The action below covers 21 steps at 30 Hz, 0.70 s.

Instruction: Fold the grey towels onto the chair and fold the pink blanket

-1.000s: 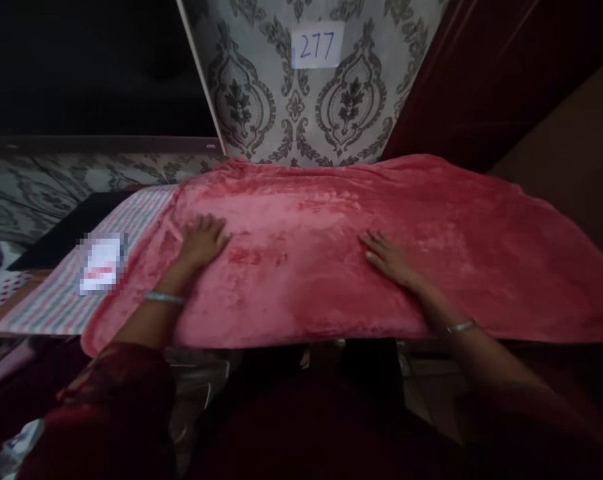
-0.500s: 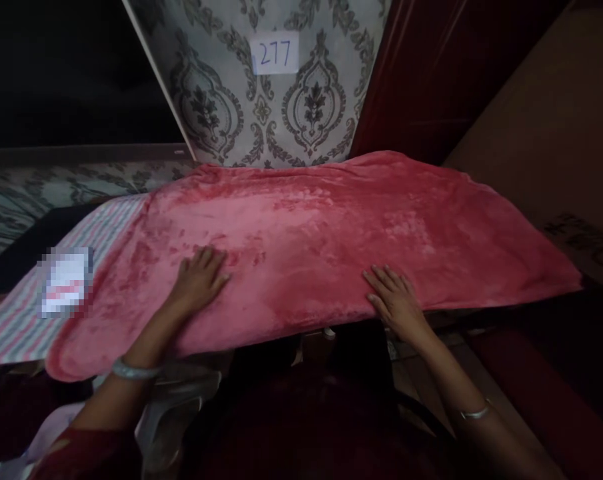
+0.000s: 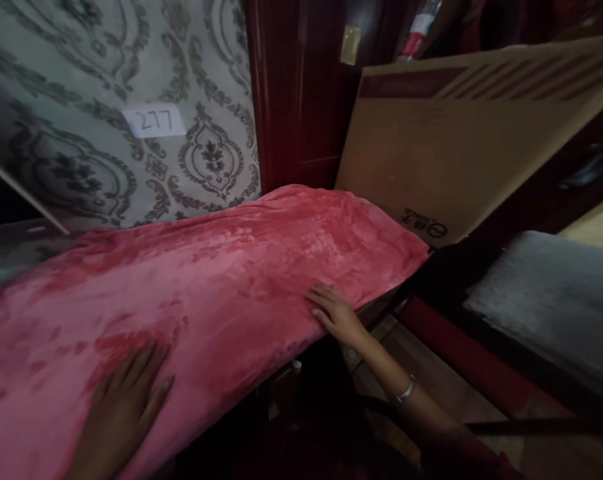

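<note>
Grey wallpaper (image 3: 106,153) with a dark ornamental pattern fills the upper left of the view, and a small white label (image 3: 154,121) with the handwritten number 277 is stuck on it. To the right of the wallpaper stands a dark red wooden panel (image 3: 301,100), and beside it a large brown cardboard sheet (image 3: 456,147) leans at an angle, with a small printed mark near its lower edge. Below these, a pink plush blanket (image 3: 231,273) lies spread over a raised surface and covers most of the left and middle part of the picture; its near edge hangs a little over the front. The left hand (image 3: 124,407) lies flat on the blanket at the lower left, palm down, the fingers open and slightly apart, and it holds nothing. The right hand (image 3: 334,310) rests at the near edge of the blanket further to the right, the fingers stretched out and touching the fabric, also not gripping anything; a thin silver bangle (image 3: 406,392) is on its wrist. On the far right a grey fuzzy cushion (image 3: 546,300) lies well apart from the blanket. Under the right arm a wooden floor (image 3: 431,373) is visible.
</note>
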Motion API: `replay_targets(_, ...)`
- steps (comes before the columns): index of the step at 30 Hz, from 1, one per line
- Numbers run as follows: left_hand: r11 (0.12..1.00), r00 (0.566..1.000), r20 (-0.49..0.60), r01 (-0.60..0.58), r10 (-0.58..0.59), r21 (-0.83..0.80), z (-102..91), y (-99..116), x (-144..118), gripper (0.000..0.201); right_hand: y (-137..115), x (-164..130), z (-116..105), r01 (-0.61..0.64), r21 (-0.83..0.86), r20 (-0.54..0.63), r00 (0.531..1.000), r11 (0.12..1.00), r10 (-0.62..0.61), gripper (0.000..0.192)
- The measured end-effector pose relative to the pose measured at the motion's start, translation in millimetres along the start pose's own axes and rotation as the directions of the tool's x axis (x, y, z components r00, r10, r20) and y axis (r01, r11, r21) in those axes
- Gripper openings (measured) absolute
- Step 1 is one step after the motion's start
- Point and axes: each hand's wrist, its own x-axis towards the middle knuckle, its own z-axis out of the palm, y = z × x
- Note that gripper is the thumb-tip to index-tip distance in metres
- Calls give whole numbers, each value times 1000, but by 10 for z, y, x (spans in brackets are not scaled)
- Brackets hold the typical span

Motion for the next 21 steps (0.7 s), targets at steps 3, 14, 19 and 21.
replay_targets(3, 999, 999, -36, -25, 24, -22, 59, -40, -12, 67, 329, 51, -172, -170, -75, -64, 984, 983, 166, 54)
replay_targets(14, 999, 998, -66, -2, 0, -39, 0, -12, 18, 60, 489, 72, -243, -244, -150, -10, 969, 958, 245, 45)
replay_targets(19, 998, 997, 56, 53, -55, 29, -105, 145, 17, 59, 178, 512, -53, -120, -129, 38, 991, 984, 126, 54)
replay_targets(21, 994, 988, 116, 96, -101, 44, -143, 223, -11, 60, 66, 565, 58, -68, -164, 139, 986, 984, 91, 59)
